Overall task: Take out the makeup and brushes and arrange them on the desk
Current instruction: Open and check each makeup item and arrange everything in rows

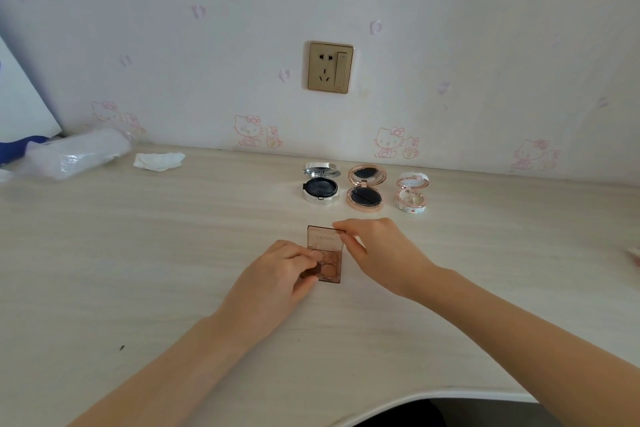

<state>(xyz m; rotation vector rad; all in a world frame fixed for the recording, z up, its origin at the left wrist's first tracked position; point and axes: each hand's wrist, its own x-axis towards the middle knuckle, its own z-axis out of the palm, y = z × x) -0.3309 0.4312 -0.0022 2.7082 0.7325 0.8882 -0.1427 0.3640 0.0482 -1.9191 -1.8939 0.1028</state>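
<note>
A small brown eyeshadow palette (325, 240) lies near the middle of the pale wood-grain tabletop (138, 253), with its clear-tinted lid raised towards the wall. The left hand (277, 274) grips the base from the left side: its fingers curl over the shadow pans and cover much of them, and the thumb is at the near edge. The right hand (377, 250) pinches the far right corner of the lid between thumb and forefinger, with the other fingers loosely bent behind. Both forearms are bare and reach in from the near edge.

Beyond the palette, close to the wall, three round compacts stand open in a row, each apart from its neighbour. On the left is a silver compact (320, 189) with a dark puff inside. A rose-gold compact (366, 192) in the middle also holds a dark puff. On the right is a smaller white patterned compact (411, 192). They are clear of both hands, and nothing lies between them and the palette.

Far off to the left, a crumpled white tissue (159, 160) lies by the wall. Beside it is a bundle in clear plastic wrap (78, 154), with something blue (17, 146) just behind. A gold-coloured wall socket (330, 68) sits on the cartoon-cat wallpaper above the compacts.
</note>
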